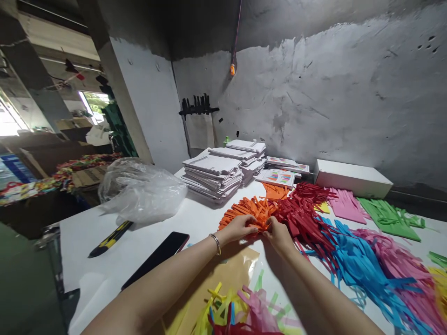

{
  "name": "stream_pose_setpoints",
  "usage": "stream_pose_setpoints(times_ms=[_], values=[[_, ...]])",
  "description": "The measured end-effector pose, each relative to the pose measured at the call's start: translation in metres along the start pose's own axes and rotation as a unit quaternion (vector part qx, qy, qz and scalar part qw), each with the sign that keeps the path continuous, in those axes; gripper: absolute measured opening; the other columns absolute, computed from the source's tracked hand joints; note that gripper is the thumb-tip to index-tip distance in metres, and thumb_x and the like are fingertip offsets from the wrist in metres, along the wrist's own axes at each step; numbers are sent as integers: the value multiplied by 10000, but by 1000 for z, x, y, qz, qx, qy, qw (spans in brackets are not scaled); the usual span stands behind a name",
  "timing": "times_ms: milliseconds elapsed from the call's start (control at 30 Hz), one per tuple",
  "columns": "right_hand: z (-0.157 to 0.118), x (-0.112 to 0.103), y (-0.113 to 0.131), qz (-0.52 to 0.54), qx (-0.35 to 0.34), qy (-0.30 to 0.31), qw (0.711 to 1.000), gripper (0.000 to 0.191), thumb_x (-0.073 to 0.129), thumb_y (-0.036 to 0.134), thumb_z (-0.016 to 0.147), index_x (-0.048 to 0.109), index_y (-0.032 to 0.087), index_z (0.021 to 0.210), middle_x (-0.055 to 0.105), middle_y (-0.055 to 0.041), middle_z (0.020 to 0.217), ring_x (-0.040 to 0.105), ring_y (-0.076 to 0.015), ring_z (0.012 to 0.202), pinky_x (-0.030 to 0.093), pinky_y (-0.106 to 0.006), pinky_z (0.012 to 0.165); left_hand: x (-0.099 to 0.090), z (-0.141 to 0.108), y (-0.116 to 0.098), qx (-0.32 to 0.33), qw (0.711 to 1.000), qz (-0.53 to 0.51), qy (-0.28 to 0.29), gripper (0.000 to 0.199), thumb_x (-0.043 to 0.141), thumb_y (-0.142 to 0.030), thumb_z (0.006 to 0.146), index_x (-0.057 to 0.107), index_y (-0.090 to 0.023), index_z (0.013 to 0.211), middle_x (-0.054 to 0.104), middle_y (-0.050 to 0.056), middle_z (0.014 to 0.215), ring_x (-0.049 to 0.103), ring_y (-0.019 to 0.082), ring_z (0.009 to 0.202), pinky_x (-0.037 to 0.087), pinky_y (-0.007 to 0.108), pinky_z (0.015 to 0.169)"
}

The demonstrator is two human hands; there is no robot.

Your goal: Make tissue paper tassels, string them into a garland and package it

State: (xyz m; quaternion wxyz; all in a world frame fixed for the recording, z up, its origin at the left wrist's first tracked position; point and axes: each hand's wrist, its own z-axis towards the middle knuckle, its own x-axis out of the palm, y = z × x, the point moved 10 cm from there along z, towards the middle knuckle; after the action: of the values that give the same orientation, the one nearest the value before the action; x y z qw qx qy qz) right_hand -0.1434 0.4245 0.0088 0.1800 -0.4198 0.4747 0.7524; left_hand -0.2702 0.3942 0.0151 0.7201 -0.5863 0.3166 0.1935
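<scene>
Both hands meet at the near edge of a bunch of orange paper fringe [240, 209] on the white table. My left hand [240, 228], with a bangle at its wrist, pinches the orange fringe with closed fingers. Close beside it on the right, my right hand [277, 231] also has its fingers closed on the orange fringe. Dark red fringe [303, 214] lies against the orange bunch on the right. Blue fringe [359, 260] and pink fringe [401, 265] spread further right. Yellow, pink and red strips [240, 311] lie nearest me, partly over a brown sheet [223, 279].
A phone [159, 256], a yellow-black cutter [111, 239] and a clear plastic bag [146, 190] are at left. Behind stand stacked white flat boxes [213, 174] and a long white box [352, 177]. Green fringe [389, 218] lies at the right.
</scene>
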Motion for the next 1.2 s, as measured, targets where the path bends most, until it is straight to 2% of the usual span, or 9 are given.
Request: stream_pose_setpoints(times_ms=[200, 400, 633, 800, 1000, 1200], values=[[-4, 0, 2, 28, -2, -17, 999, 239, 622, 353, 966, 630, 150, 1091, 671, -24, 966, 661, -148, 803, 570, -340, 747, 1, 7, 7, -27, 1000, -7, 7, 235, 599, -329, 976, 637, -132, 1097, 678, 57, 1028, 676, 178, 858, 589, 353, 750], [-3, -5, 10, 64, -42, -8, 997, 233, 625, 345, 967, 631, 144, 1086, 671, -15, 937, 660, -133, 756, 575, -306, 691, -10, 13, 3, -13, 1000, 25, -14, 234, 607, -333, 969, 647, -140, 1096, 674, 68, 1087, 666, 206, 956, 567, 411, 850], [-9, -16, 19, 23, -105, -62, 992, 261, 616, 330, 970, 609, 162, 1170, 642, -60, 1141, 658, -181, 930, 569, -374, 805, -13, 13, -4, 4, 999, 50, -10, 237, 599, -342, 973, 650, -143, 1091, 678, 65, 1078, 668, 202, 940, 568, 405, 844], [-13, -12, 30, -29, -144, -61, 987, 179, 603, 320, 973, 644, 175, 1069, 622, -69, 1218, 637, -168, 941, 546, -371, 843, -16, 12, -5, 1, 998, 58, -15, 243, 599, -344, 973, 646, -142, 1100, 676, 65, 1076, 668, 199, 927, 572, 397, 827], [-11, -5, 33, -81, -135, -71, 985, 193, 648, 357, 933, 665, 174, 991, 619, -74, 1230, 593, -222, 1091, 474, -457, 973, -15, 13, -4, 1, 998, 55, -19, 248, 599, -341, 974, 640, -141, 1114, 674, 65, 1077, 671, 195, 914, 579, 386, 807], [-1, 17, 20, -89, -111, -52, 988, 199, 615, 336, 969, 657, 164, 1057, 670, -52, 1087, 652, -188, 965, 543, -400, 874, -20, 12, -6, 21, 996, 73, -47, 233, 601, -334, 974, 646, -140, 1095, 678, 65, 1072, 671, 198, 932, 573, 399, 833]])
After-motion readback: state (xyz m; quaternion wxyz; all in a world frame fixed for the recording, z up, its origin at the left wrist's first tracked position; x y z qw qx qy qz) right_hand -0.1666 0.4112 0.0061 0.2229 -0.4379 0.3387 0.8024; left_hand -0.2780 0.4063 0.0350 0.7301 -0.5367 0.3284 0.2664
